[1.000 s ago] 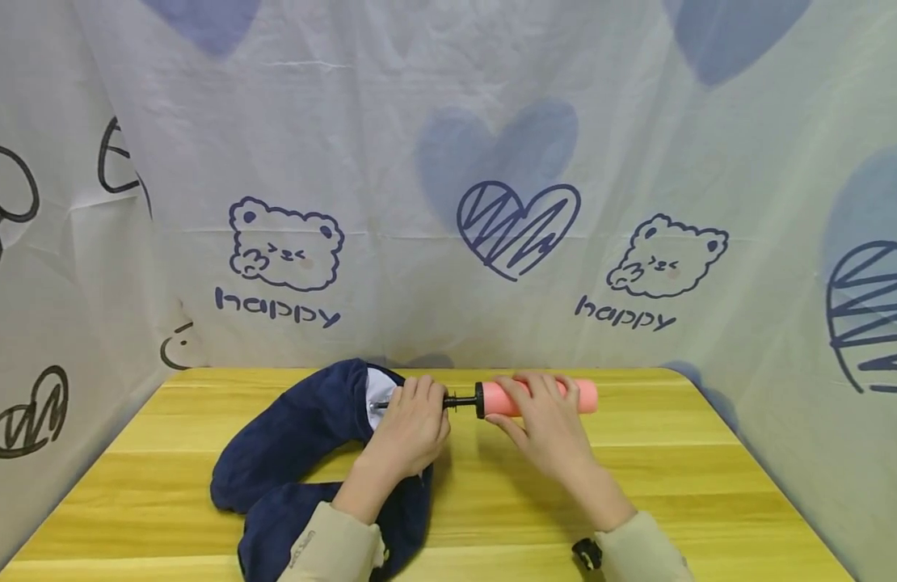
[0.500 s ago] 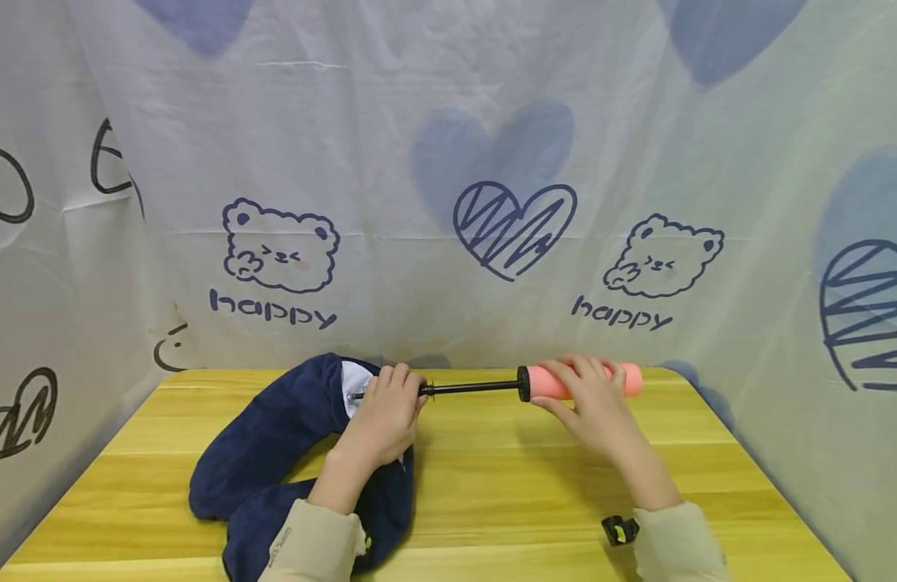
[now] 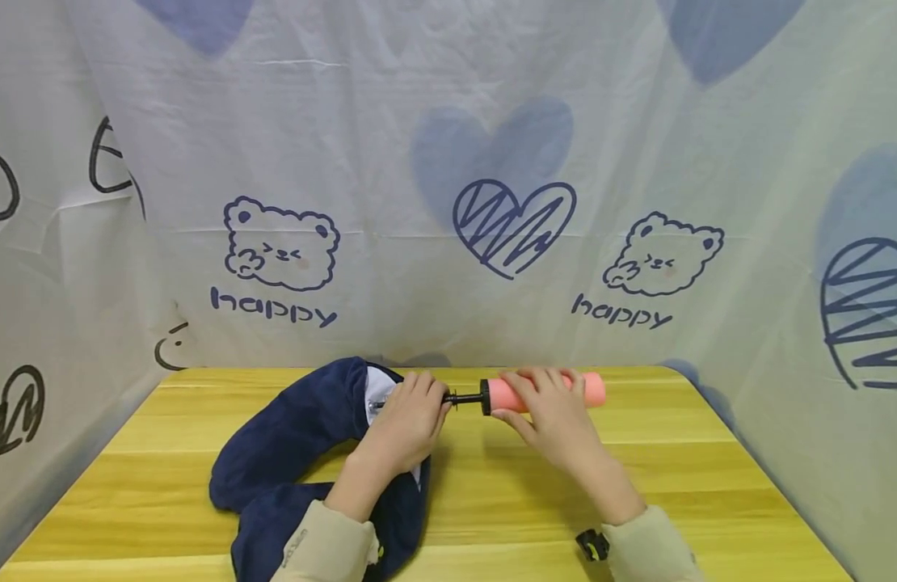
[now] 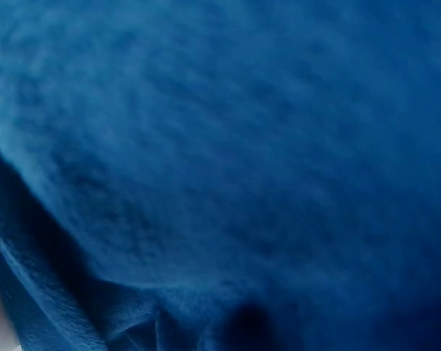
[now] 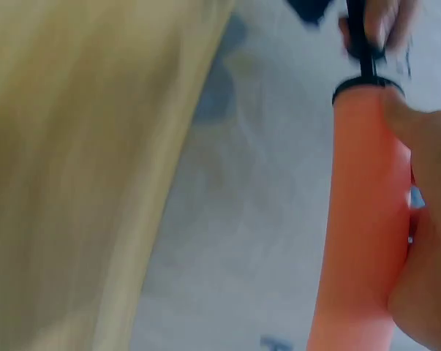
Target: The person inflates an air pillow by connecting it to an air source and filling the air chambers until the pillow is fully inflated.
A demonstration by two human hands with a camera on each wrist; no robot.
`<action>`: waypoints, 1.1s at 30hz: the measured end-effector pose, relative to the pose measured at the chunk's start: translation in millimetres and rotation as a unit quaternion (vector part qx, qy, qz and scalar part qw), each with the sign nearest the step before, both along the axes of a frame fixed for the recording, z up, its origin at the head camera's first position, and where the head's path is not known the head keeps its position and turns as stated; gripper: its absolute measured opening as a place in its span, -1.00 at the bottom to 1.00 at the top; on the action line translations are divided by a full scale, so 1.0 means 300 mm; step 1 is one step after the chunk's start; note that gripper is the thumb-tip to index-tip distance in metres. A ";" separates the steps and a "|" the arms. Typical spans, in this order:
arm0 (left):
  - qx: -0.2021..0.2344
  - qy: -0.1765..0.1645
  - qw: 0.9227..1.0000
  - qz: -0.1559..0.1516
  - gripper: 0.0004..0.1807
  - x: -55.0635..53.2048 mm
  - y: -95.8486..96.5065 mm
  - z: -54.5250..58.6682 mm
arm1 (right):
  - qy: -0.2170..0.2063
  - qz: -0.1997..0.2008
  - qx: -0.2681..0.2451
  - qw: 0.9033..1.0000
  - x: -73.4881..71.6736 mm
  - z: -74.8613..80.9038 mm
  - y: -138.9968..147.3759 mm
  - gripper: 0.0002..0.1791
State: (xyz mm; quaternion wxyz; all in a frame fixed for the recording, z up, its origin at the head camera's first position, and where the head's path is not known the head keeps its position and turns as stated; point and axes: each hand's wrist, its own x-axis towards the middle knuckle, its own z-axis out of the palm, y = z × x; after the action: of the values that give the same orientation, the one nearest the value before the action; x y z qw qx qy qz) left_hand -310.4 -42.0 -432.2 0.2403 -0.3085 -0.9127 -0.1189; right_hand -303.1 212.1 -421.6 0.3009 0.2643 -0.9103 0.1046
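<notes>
A navy U-shaped neck pillow (image 3: 296, 428) lies on the table's left half, with a white lining (image 3: 377, 386) exposed at its far end. A hand air pump with a pink barrel (image 3: 594, 390) stretches rightward from that opening. My left hand (image 3: 407, 420) grips the pump's black handle end, beside a clear valve (image 3: 376, 405) in the lining; the hand itself hides most of the handle. Round the pink barrel curl the fingers of my right hand (image 3: 553, 414). A short length of black rod (image 3: 466, 398) shows between the hands. In the left wrist view, blurred pillow fabric (image 4: 242, 146) fills nearly everything.
The wooden table (image 3: 674, 469) extends beneath both arms. A printed cloth (image 3: 390, 162) hangs behind it and along both sides. Near the right cuff, a small black object (image 3: 591, 545) is visible.
The barrel slid right, exposing a long stretch of rod, then came back left toward my left hand. My left hand and the pillow end shifted slightly left, then right again.
</notes>
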 end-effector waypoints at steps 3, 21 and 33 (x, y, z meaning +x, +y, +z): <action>-0.010 0.004 1.000 0.001 -0.82 0.008 0.022 -0.007 | 0.024 0.000 0.006 1.000 0.016 -0.020 -0.055 -0.41; 0.006 0.006 1.000 -0.007 -0.83 0.010 0.014 0.003 | 0.040 -0.007 -0.014 0.999 0.020 -0.026 -0.068 -0.40; 0.016 -0.008 1.000 0.014 -0.81 -0.008 -0.043 0.025 | 0.006 -0.006 -0.039 0.999 -0.017 0.006 0.021 -0.38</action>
State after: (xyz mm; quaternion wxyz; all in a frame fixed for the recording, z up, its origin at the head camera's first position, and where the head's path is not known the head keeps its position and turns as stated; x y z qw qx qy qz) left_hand -312.9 -54.8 -424.6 0.2391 -0.2905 -0.9170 -0.1321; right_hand -308.2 218.3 -419.9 0.3170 0.2476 -0.9052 0.1371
